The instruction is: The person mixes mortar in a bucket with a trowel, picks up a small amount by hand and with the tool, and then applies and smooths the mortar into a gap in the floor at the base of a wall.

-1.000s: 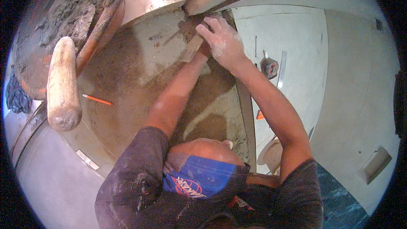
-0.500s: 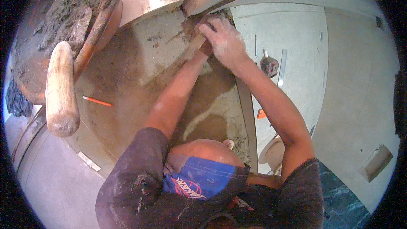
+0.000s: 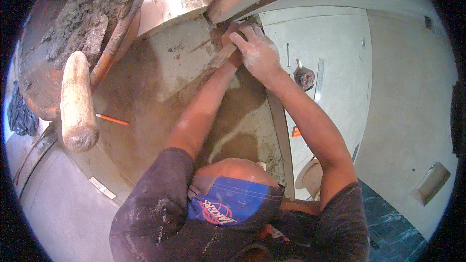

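While the right hand (image 3: 261,52) curls its fingers, seemingly pinching the pale strip (image 3: 221,56) near a corner of the stained slab (image 3: 138,77), the left hand (image 3: 229,33) is mostly hidden, fingers unreadable. Probably close corner work; next move wants steady pressure.

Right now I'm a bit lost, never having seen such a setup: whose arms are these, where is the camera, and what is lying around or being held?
There is no machine here, just a person working with two bare hands. Everything is seen through one wide fisheye camera on the person's head, looking down; that lens bends edges and leaves dark corners. The right hand holds a pale flat strip; I can't tell exactly what it is. The left hand is mostly hidden behind it. An orange pencil lies on the patchy brown surface. At upper left are a basin of mortar and a thick wooden handle.
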Motion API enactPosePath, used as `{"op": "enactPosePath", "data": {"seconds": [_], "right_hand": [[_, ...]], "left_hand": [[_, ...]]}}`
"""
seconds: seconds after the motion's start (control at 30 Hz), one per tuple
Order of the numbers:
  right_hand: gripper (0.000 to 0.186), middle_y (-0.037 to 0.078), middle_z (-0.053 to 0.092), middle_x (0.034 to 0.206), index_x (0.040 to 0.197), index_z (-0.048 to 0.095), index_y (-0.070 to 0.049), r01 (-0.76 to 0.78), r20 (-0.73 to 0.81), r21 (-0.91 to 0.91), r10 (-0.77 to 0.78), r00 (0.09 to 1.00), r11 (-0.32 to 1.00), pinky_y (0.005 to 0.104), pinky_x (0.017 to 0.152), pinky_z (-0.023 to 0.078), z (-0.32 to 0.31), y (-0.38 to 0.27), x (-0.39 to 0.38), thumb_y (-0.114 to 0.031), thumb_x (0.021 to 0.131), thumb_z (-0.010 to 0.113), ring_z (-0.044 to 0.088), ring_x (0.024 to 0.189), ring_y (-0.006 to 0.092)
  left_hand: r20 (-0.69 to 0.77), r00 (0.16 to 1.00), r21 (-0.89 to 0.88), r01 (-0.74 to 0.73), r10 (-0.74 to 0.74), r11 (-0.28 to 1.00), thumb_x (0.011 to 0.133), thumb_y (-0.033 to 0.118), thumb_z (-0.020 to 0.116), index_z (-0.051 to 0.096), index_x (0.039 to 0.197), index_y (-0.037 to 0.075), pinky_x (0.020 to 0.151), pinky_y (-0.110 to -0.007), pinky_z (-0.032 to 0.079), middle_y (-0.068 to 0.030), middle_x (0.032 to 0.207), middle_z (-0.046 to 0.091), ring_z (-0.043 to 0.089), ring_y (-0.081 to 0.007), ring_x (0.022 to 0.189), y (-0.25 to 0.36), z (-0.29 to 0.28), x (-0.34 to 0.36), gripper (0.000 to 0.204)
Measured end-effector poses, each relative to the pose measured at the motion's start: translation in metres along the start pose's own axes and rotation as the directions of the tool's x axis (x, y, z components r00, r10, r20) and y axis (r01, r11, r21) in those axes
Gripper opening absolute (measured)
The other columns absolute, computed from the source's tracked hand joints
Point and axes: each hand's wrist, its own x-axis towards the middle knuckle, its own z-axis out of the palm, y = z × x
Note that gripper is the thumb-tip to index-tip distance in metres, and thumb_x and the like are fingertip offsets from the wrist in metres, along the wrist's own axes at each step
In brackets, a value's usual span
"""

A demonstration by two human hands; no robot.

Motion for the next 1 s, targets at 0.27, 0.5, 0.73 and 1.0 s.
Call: {"op": "enactPosePath", "data": {"seconds": [0.27, 0.5, 0.73, 1.0], "right_hand": [[0.03, 0.015, 0.057, 0.113, 0.109, 0.058, -0.012, 0.013, -0.066, -0.039, -0.016, 0.998, 0.999, 0.045, 0.084, 0.052, 0.007, -0.001, 0.009, -0.005, 0.08, 0.056, 0.056, 0.105, 0.0362], [0.026, 0.015, 0.057, 0.111, 0.106, 0.058, -0.011, 0.015, -0.007, -0.033, -0.016, 1.0, 0.999, 0.0458, 0.082, 0.052, 0.01, -0.003, 0.009, -0.008, 0.081, 0.056, 0.056, 0.104, 0.0358], [0.032, 0.015, 0.057, 0.111, 0.112, 0.058, -0.011, 0.079, -0.038, -0.032, -0.08, 0.996, 0.996, 0.0459, 0.081, 0.053, 0.006, 0.006, 0.009, -0.008, 0.08, 0.056, 0.057, 0.102, 0.0365], [0.034, 0.014, 0.058, 0.111, 0.111, 0.059, -0.011, 0.045, -0.08, -0.014, -0.046, 0.996, 0.999, 0.0442, 0.082, 0.052, 0.004, 0.006, 0.007, -0.004, 0.078, 0.057, 0.057, 0.104, 0.0356]], "left_hand": [[0.012, 1.0, 0.143, -0.018, 0.017, 0.99, 0.095, 0.03, 0.052, 0.057, 0.122, 0.005, 0.094, -0.043, 0.048, -0.0173, 0.121, 0.059, 0.057, -0.0331, 0.111, 0.014, -0.004, 0.002, 0.037], [0.01, 0.999, 0.222, -0.034, 0.032, 0.974, 0.094, 0.029, 0.054, 0.058, 0.121, 0.004, 0.093, -0.043, 0.048, -0.0181, 0.121, 0.059, 0.058, -0.0339, 0.11, 0.021, -0.008, 0.002, 0.037], [0.001, 0.999, 0.285, -0.048, 0.05, 0.957, 0.093, 0.029, 0.056, 0.06, 0.12, 0.003, 0.093, -0.043, 0.049, -0.0189, 0.121, 0.059, 0.059, -0.0346, 0.11, 0.028, -0.01, 0.006, 0.037], [0.004, 0.999, 0.358, -0.048, 0.05, 0.933, 0.092, 0.028, 0.059, 0.061, 0.119, 0.003, 0.092, -0.043, 0.049, -0.0198, 0.121, 0.059, 0.059, -0.0355, 0.109, 0.038, -0.008, 0.002, 0.037]]}}
